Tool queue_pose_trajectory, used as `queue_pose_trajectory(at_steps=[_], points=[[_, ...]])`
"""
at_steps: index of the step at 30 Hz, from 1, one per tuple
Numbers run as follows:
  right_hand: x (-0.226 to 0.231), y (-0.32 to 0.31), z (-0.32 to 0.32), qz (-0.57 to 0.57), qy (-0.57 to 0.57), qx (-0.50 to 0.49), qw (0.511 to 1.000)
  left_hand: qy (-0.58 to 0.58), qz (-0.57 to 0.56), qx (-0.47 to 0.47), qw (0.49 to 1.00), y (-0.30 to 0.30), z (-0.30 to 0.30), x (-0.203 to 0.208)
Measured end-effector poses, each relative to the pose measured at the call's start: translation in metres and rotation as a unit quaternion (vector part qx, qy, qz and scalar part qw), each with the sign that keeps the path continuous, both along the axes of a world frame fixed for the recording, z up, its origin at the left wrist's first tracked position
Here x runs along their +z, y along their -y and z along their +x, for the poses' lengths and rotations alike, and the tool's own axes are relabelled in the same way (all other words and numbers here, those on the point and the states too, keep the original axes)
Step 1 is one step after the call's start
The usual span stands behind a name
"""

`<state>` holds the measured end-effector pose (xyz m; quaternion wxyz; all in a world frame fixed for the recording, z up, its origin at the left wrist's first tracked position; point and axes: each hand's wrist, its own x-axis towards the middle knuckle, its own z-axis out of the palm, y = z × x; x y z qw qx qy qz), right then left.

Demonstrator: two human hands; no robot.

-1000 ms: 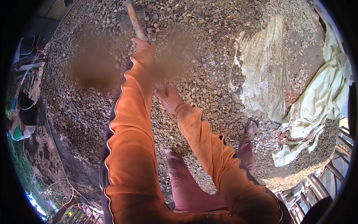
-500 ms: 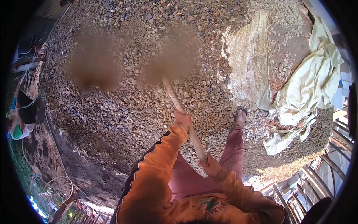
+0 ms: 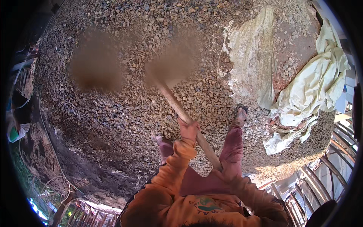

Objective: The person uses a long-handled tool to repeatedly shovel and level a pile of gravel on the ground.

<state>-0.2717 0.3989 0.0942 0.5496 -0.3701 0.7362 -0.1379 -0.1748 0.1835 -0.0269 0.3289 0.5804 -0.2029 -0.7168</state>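
Both fists are wrapped around the wooden handle [image 3: 189, 121], my left hand [image 3: 188, 128] mid-frame, my right hand [image 3: 219, 174] lower, over the gravel [image 3: 113, 113] filling the frame.

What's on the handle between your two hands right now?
Nothing: in the head view the stretch of wooden handle between the left hand and the right hand is bare wood, with gravel and a trouser leg behind it.

A crumpled pale tarp [image 3: 314, 87] lies on the gravel [image 3: 113, 113].
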Motion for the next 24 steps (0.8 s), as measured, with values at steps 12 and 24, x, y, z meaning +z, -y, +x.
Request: queue_pose_trajectory(at_steps=[12, 24], points=[[-0.14, 0.407, 0.003, -0.18, 0.071, -0.121, 0.974, 0.434, -0.297, -0.187, 0.83, 0.422, -0.055, -0.052], [-0.138, 0.204, 0.008, -0.021, 0.144, -0.227, 0.963, 0.354, -0.139, -0.249, 0.891, 0.247, -0.098, -0.082]])
